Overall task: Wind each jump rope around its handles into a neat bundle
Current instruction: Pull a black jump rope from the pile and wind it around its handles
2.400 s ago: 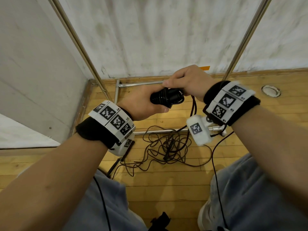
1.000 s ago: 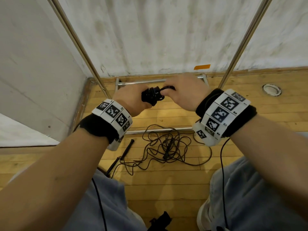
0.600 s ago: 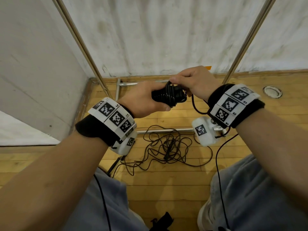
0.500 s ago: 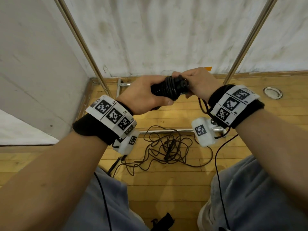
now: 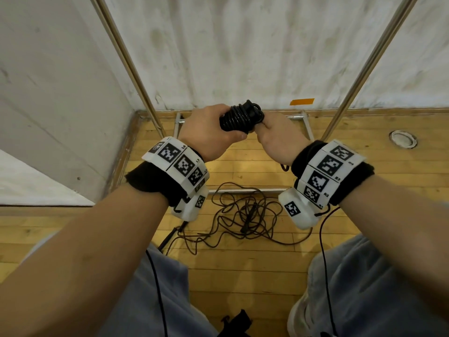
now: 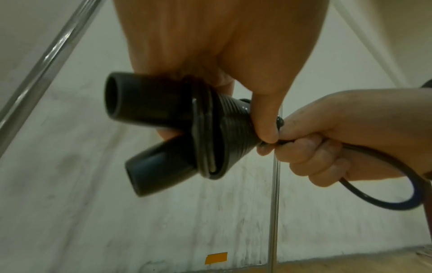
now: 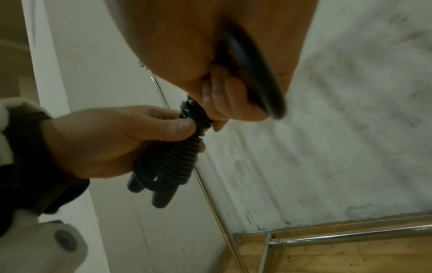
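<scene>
Black rubbery cord, coil after coil, packed tight round two handles: that's the bundle (image 5: pixel 239 117), held up between both hands over the floor (image 5: pixel 243 276). From the head view the left hand (image 5: pixel 209 132) is wrapped round the handle end, basically acting as the spool so the coils don't slide off. The right hand (image 5: pixel 277 139) is closed on the other end, fingers tucked in at the last turns. Down on the floor between the feet sits a second rope (image 5: pixel 243 215), thin brown cord in a loose tangle, not wound at all, so I'd say the job's roughly half done.

Left wrist view: the two handles (image 6: pixel 149 133) poke out side by side past the left hand (image 6: pixel 222 46), its thumb pressed down on the coils to pin them. The right hand (image 6: pixel 339 140) has its fingers curled round the tail (image 6: pixel 385 188), which loops out behind in a short slack bight. Looks to me like it's tucking or cinching that end.

Right wrist view: the right hand (image 7: pixel 210 64) grips the blurry tail right at the bundle (image 7: pixel 173 162), the left hand (image 7: pixel 112 142) clamped round the middle. If the tail isn't locked under a turn, I reckon it'll spring loose.
</scene>
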Motion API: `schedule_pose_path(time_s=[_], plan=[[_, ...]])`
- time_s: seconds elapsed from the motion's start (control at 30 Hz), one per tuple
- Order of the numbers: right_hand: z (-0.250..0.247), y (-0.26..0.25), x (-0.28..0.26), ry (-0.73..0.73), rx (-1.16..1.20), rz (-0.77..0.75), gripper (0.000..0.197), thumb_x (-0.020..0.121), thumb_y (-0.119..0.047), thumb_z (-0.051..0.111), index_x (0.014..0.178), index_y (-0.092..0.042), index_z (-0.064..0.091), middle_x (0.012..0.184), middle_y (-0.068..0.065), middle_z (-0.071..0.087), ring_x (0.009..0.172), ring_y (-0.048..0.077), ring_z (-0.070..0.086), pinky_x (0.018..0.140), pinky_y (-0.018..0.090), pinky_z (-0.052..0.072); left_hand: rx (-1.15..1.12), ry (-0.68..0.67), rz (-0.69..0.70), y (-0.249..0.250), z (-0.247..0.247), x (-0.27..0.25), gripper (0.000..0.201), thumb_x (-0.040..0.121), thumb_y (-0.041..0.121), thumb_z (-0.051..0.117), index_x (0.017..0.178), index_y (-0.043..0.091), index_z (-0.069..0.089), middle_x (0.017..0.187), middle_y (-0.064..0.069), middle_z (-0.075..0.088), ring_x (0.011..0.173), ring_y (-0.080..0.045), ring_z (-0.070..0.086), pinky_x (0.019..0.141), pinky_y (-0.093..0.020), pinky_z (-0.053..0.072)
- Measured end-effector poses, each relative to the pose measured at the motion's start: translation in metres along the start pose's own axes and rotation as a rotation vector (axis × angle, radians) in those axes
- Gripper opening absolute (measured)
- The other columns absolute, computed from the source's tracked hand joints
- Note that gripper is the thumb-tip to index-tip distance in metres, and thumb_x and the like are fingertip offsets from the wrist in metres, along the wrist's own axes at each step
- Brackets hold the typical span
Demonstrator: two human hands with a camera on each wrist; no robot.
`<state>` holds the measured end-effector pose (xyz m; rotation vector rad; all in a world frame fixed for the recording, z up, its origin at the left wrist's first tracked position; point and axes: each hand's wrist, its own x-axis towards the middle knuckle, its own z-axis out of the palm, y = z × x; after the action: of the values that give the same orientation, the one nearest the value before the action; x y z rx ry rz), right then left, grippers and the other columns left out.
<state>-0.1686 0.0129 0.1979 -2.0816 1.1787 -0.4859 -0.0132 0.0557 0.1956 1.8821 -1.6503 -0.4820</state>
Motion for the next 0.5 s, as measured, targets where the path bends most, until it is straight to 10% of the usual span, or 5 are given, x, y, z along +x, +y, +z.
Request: schedule_pose_path(time_s=[0.27,0.5], plan=[[-0.0029,-0.0004,-0.0073,-0.093,-0.077,0.097,0.021,0.096,-0.011,0.038,0.088,-0.004,0.056,0.07,0.007,0.051,0.058,0.017,0.043,0.056,0.026,0.038,0.016,-0.059,-0.113,0.0029,0.0045,-0.0019,0.062,0.065,0.043,0.081,0.116,0.025,0.051,0.084,0.003,0.068,0.064,-0.017,0.067,0.058,-0.036,0.057],[-0.0037,-0.0039,-0.0073,-0.082,0.029,0.034,0.034,0.094,-0.007,0.04,0.062,-0.018,0.044,0.065,0.006,0.048,0.053,0.015,0.038,0.051,0.026,0.032,-0.102,-0.228,-0.076,0.0088,0.0006,-0.0045,0.018,0.076,0.026,0.073,0.085,0.021,0.059,0.064,0.004,0.064,0.051,-0.014,0.062,0.048,-0.028,0.051]])
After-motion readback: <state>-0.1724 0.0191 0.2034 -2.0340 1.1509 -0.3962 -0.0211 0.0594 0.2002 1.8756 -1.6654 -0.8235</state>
